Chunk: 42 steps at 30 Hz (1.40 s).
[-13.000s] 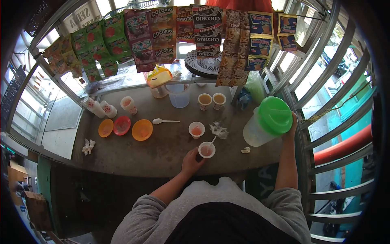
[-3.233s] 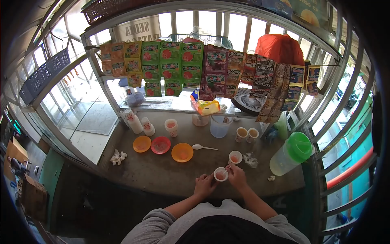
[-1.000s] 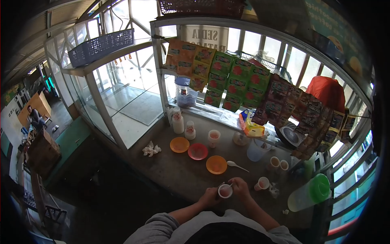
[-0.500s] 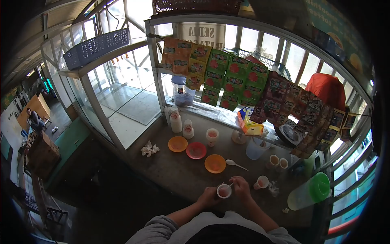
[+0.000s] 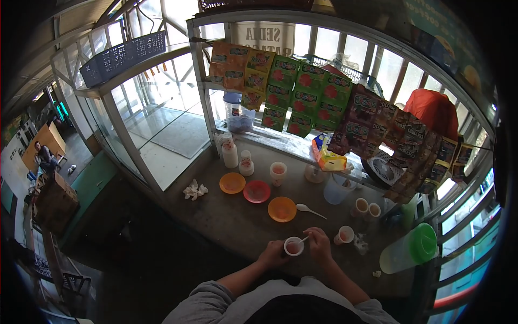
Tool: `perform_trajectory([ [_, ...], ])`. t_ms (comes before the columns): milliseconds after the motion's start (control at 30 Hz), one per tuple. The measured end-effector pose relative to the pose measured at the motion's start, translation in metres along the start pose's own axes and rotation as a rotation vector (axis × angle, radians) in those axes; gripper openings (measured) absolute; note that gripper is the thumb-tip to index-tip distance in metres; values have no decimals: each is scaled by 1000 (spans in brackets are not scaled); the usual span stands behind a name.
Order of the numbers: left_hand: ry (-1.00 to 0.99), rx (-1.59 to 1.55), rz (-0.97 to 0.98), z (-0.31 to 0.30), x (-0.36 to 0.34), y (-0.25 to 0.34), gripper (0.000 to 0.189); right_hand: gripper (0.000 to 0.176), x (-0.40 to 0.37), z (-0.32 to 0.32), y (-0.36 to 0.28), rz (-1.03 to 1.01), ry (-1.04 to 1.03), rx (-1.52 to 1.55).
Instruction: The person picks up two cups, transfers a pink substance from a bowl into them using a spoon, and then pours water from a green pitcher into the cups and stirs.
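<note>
My left hand (image 5: pixel 273 254) is wrapped round the side of a small white cup (image 5: pixel 293 247) with something pinkish inside. The fingers of my right hand (image 5: pixel 318 243) pinch the handle of a spoon (image 5: pixel 304 239), whose lower end is down in that cup. Just beyond them lie an orange plate (image 5: pixel 281 209) and a white plastic spoon (image 5: pixel 311 211). To the right of my right hand stands another cup (image 5: pixel 344 235) with pinkish contents, beside a crumpled clear plastic wrapper (image 5: pixel 361 244).
A red plate (image 5: pixel 257 191), another orange plate (image 5: pixel 232 183), a filled cup (image 5: pixel 278 173) and stacked cups (image 5: pixel 230 154) stand farther back. On the right are a green-lidded pitcher (image 5: pixel 408 248) and a clear container (image 5: pixel 338 190). Drink sachets (image 5: pixel 310 97) hang above. Crumpled tissue (image 5: pixel 195 190) lies left.
The view has shifted a little, so the counter and its things sit slightly higher and to the left. My hands keep hold of the cup and spoon, with the spoon still dipped in.
</note>
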<state>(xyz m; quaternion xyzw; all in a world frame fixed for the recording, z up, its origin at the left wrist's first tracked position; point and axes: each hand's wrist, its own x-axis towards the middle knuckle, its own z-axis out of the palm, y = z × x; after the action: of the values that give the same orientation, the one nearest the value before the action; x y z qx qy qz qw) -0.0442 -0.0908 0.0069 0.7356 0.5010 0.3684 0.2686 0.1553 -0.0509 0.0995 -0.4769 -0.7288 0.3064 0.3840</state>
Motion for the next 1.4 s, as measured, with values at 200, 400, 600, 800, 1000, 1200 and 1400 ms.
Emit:
perform_trajectory([
  [200,106,-101,56,-4,1,11,44,21,4,0,15,-19,-76,14],
  [400,56,-25,46,-1,-1,7,45,21,6,-6,15,87,-197,-7],
  [600,6,-44,1,-2,0,7,51,21,-11,-8,3,109,-158,-61],
  [800,-31,-3,-41,0,0,3,53,20,-14,-14,-4,-57,-11,-95],
  [1000,34,58,24,5,-5,2,52,18,-13,-13,-1,-11,28,-89],
  [1200,3,32,28,7,-5,-3,55,14,-4,-9,-5,-103,37,-26],
  [1400,11,-162,-19,8,-3,-2,61,8,6,-13,-4,-346,122,-245],
])
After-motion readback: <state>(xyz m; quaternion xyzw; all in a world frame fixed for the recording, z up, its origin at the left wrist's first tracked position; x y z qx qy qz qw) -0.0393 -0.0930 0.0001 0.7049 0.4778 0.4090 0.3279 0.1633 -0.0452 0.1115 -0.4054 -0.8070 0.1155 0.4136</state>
